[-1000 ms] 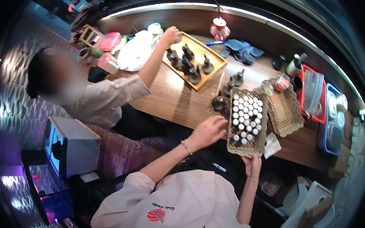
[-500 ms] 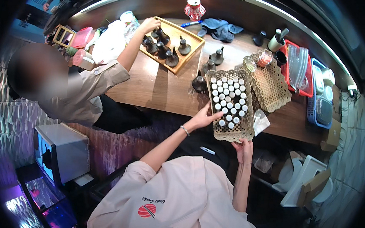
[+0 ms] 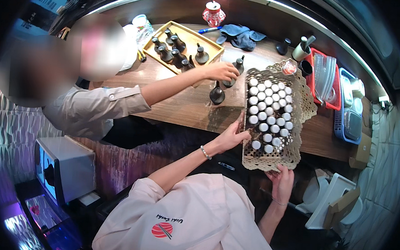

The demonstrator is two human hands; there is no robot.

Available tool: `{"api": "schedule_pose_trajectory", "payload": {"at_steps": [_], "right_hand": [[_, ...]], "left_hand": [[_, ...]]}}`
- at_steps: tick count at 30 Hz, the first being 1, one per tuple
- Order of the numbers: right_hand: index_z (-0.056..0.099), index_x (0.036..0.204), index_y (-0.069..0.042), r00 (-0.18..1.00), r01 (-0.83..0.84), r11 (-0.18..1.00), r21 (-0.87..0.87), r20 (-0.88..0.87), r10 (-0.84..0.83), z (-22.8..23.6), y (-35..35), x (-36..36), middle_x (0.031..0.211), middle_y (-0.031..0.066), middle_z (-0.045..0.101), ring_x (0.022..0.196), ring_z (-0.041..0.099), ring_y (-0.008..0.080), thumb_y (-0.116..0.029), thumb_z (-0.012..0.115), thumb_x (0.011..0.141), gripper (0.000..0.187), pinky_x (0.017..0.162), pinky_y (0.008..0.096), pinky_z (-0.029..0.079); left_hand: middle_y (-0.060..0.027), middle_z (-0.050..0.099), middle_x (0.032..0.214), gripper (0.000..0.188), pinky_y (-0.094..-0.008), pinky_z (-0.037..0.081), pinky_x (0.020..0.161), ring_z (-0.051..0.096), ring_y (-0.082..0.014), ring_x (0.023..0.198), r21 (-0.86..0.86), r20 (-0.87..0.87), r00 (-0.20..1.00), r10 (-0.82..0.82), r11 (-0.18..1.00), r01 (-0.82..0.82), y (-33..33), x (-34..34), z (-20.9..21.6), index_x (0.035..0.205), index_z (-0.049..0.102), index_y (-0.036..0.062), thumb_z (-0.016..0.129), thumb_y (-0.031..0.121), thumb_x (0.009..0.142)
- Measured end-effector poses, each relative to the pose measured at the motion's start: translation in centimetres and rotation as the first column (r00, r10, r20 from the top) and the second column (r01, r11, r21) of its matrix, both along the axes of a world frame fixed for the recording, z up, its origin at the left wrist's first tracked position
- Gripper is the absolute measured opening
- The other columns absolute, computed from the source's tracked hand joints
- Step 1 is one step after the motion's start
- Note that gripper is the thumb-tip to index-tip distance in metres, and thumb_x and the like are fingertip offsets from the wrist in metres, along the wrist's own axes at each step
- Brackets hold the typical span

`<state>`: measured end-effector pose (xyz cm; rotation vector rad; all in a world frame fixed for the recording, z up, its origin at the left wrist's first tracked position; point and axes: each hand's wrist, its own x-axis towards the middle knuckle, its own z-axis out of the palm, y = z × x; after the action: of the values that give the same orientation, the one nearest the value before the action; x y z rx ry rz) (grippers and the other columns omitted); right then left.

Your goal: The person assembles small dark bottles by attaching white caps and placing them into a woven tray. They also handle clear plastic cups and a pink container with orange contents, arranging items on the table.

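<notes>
A beige openwork basket (image 3: 271, 164), packed with several small white-capped containers (image 3: 269, 101), hangs at the counter's near edge. My left hand (image 3: 230, 138) grips its left side, thumb over the rim. At the near end my right hand (image 3: 282, 181) holds the rim from below; part of its fingers is hidden. Left of the basket stand small dark long-necked bottles, one (image 3: 217, 95) in plain sight. A co-worker's hand (image 3: 223, 71) reaches over from the left and rests on another dark bottle (image 3: 238, 66).
A wooden tray (image 3: 200, 34) with several dark bottles lies to the left. A second openwork basket (image 3: 307, 106) is partly covered by mine. Farther right are a red basket (image 3: 335, 104) and a blue basket (image 3: 339, 129). A blue cloth (image 3: 240, 37) lies at the back.
My hands have moved the filled basket right and slightly nearer, over part of the second basket. The co-worker's hand has come from the wooden tray to the bottles beside my basket.
</notes>
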<state>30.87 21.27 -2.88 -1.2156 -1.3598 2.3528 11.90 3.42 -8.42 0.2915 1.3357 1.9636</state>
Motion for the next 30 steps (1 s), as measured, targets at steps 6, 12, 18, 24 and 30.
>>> {"api": "schedule_pose_trajectory", "payload": {"at_steps": [6, 12, 18, 24, 30], "right_hand": [[0.054, 0.129, 0.001, 0.991, -0.13, 0.971, 0.201, -0.005, 0.134, 7.7, 0.2, -3.0, 0.111, 0.0151, 0.072, 0.092, 0.075, 0.0244, -0.034, 0.059, 0.103, 0.044, 0.082, 0.0429, 0.065], [0.05, 0.131, 0.0, 0.94, -0.297, 0.91, 0.291, -0.078, 0.332, 12.2, -0.6, -9.5, 0.114, 0.0163, 0.071, 0.095, 0.075, 0.0245, -0.039, 0.056, 0.107, 0.046, 0.081, 0.0365, 0.064], [0.025, 0.161, -0.001, 0.807, -0.423, 0.827, 0.369, -0.261, 0.53, 14.2, -2.4, -15.3, 0.133, 0.0261, 0.065, 0.106, 0.074, 0.0302, -0.041, 0.049, 0.11, 0.069, 0.082, 0.0336, 0.061], [0.037, 0.155, 0.001, 0.745, -0.512, 0.772, 0.376, -0.252, 0.617, 13.6, -3.2, -17.5, 0.131, 0.0247, 0.067, 0.105, 0.074, 0.028, -0.037, 0.05, 0.111, 0.06, 0.085, 0.0327, 0.06], [0.047, 0.146, 0.006, 0.809, -0.465, 0.797, 0.386, -0.181, 0.56, 10.7, -3.7, -17.4, 0.124, 0.0234, 0.07, 0.099, 0.075, 0.0274, -0.037, 0.049, 0.111, 0.056, 0.079, 0.0335, 0.063]], "left_hand": [[-0.0005, 0.062, 0.121, 0.056, -0.0224, 0.051, 0.077, 0.058, -0.0047, 0.095, -0.033, 0.149, 0.989, -0.015, 0.999, 0.02, -1.3, -2.5, 9.6, 0.15, 0.043, 0.0086, 0.057, 0.014, 0.097], [0.0026, 0.059, 0.085, 0.021, -0.0184, 0.036, 0.045, 0.046, -0.0018, 0.053, -0.192, 0.051, 0.978, 0.203, 0.963, -0.19, -4.9, -6.5, 17.5, 0.11, 0.059, 0.0086, 0.062, 0.023, 0.095], [-0.0008, 0.06, 0.068, 0.014, -0.0218, 0.047, 0.042, 0.056, -0.0072, 0.047, -0.162, 0.147, 0.886, 0.439, 0.895, -0.416, -10.4, -10.9, 20.9, 0.097, 0.058, 0.0104, 0.059, 0.024, 0.095], [-0.0134, 0.074, 0.085, 0.014, -0.0346, 0.064, 0.064, 0.072, -0.0215, 0.065, 0.065, 0.168, 0.849, 0.5, 0.854, -0.516, -16.3, -19.3, 21.6, 0.095, 0.061, 0.0038, 0.055, 0.016, 0.091], [-0.014, 0.072, 0.085, 0.034, -0.0391, 0.062, 0.076, 0.071, -0.0256, 0.07, 0.004, 0.001, 0.772, 0.636, 0.772, -0.636, -20.6, -30.6, 20.5, 0.097, 0.06, 0.0018, 0.057, 0.033, 0.084]]}}
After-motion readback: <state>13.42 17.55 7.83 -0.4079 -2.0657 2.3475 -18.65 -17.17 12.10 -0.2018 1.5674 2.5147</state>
